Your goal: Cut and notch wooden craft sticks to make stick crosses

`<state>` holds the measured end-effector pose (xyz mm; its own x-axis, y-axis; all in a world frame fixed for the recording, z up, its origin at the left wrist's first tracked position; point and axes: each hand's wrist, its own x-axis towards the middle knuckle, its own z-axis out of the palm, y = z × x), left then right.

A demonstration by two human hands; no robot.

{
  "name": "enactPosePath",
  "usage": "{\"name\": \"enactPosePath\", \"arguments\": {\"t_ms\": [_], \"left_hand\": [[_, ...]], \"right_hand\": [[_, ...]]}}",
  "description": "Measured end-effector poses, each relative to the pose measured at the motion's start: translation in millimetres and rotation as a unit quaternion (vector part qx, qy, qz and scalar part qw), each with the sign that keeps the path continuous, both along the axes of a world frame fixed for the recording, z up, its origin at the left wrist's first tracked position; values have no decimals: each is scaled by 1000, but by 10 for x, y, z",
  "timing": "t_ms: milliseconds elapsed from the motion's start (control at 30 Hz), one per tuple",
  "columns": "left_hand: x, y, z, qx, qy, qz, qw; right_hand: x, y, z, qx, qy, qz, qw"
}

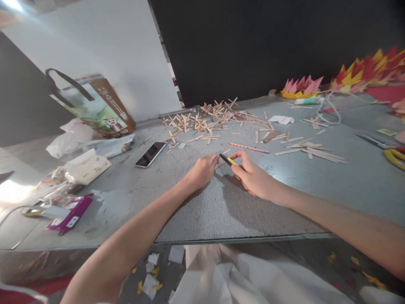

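Note:
My right hand (253, 176) is closed around a black-and-yellow utility knife (228, 159), its dark front end pointing left toward my other hand. My left hand (204, 170) rests low over the table with its fingers pinched together. From those fingertips a thin, pale wooden craft stick (225, 152) pokes out, mostly hidden by the fingers and the knife. The knife's front end is close to the stick; whether they touch I cannot tell. Just beyond my hands lies a red-and-white patterned pencil (249, 147).
Loose craft sticks (319, 152) and a heap of crossed sticks (205, 120) lie beyond my hands. To the left are a phone (150, 154), a paper bag (101, 107) and a purple packet (71, 214). Scissors (394, 156) and paper crowns (302, 87) are at right.

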<state>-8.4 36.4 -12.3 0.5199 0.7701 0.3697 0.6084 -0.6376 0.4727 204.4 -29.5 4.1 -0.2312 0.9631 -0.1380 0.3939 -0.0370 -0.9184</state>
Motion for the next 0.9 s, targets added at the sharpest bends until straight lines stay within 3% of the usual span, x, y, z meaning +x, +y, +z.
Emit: {"name": "enactPosePath", "arguments": {"t_ms": [300, 500, 900], "left_hand": [[-10, 29, -44, 9, 1, 5, 1000], [-8, 37, -60, 24, -17, -3, 1000], [-1, 14, -29, 9, -11, 25, 1000]], "right_hand": [[-16, -48, 62, 147, -111, 5, 983], [-16, -53, 53, 243, -203, -27, 948], [-8, -78, 30, 295, -265, -22, 918]]}}
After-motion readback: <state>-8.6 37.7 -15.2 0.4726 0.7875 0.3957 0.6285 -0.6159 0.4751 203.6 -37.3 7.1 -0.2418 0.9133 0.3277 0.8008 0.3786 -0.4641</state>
